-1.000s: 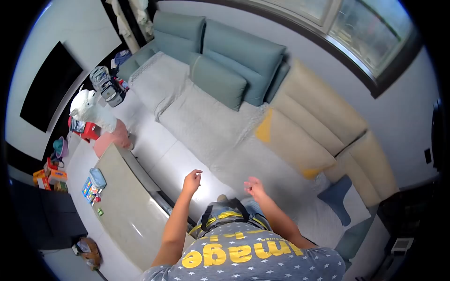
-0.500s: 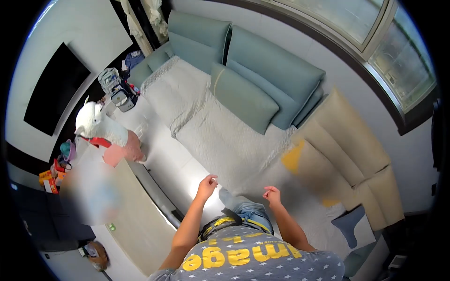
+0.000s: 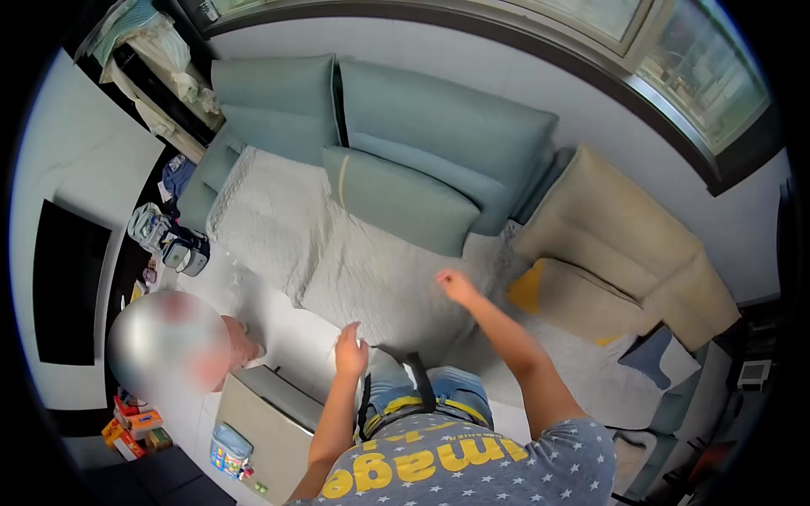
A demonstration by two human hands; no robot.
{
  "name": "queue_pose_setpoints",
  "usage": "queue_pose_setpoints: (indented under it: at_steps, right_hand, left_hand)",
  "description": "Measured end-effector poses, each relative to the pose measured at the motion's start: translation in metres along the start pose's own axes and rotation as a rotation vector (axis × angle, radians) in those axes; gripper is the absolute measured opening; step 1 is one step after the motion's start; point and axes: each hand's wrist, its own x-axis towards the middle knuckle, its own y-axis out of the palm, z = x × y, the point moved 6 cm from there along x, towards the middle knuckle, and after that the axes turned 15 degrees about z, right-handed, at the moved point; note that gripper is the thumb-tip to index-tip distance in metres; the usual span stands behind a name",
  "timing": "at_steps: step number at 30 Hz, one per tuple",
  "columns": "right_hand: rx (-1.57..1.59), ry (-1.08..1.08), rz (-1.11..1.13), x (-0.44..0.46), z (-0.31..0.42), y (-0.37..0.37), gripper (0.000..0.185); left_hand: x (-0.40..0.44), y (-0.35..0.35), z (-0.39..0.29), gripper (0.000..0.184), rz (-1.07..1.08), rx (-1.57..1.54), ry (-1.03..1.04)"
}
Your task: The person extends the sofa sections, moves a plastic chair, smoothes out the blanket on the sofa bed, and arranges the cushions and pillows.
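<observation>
My left hand [image 3: 350, 352] hangs in the air above the floor, just in front of my jeans and left of the sofa seat. Its fingers point forward with the thumb apart, and it holds nothing. Stretched further forward, my right hand [image 3: 456, 287] is over the grey quilted cover [image 3: 371, 270] of the sofa. The fingers on that hand are curled in, with nothing visible in them. A green sofa cushion [image 3: 403, 198] leans against the green backrest [image 3: 439, 122] beyond it. To the right lies a beige cushion [image 3: 578, 295] with a yellow corner.
A table [image 3: 291, 430] with a pack of wipes [image 3: 229, 449] on it stands at my left. Bags [image 3: 181, 250] rest by the sofa's far end. A blurred patch hides part of the left side. A dark blue-grey patch [image 3: 650, 358] lies on the right seat.
My view has turned and moved nearer the sofa. My right hand has reached forward over the cover, its fingers now more curled. My left hand's fingers have straightened.
</observation>
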Motion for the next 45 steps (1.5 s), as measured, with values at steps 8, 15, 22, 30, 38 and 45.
queue_pose_setpoints:
  at_steps: [8, 15, 22, 30, 38, 45]
  right_hand:
    - [-0.198, 0.325, -0.387, 0.105, -0.002, -0.147, 0.052]
    - [-0.198, 0.645, -0.274, 0.182, -0.067, -0.128, 0.052]
    - [-0.266, 0.698, -0.527, 0.138, -0.014, -0.105, 0.029]
    - [-0.518, 0.421, -0.499, 0.041, 0.041, -0.002, 0.020]
    - [-0.267, 0.473, -0.687, -0.109, 0.033, 0.052, 0.022]
    - [-0.166, 0.848, -0.863, -0.194, 0.002, 0.087, 0.022]
  left_hand:
    - [0.091, -0.010, 0.028, 0.044, 0.342, -0.167, 0.111]
    - [0.154, -0.025, 0.110, 0.040, 0.477, -0.189, -0.016]
    - [0.201, -0.028, 0.135, 0.043, 0.651, -0.143, -0.029]
    - [0.271, -0.035, -0.002, 0.070, 0.446, 0.350, 0.516]
    - [0.315, 0.053, -0.007, 0.068, 0.525, 0.689, 0.768]
    - [0.331, 0.052, -0.025, 0.054, 0.550, 0.816, 0.693]
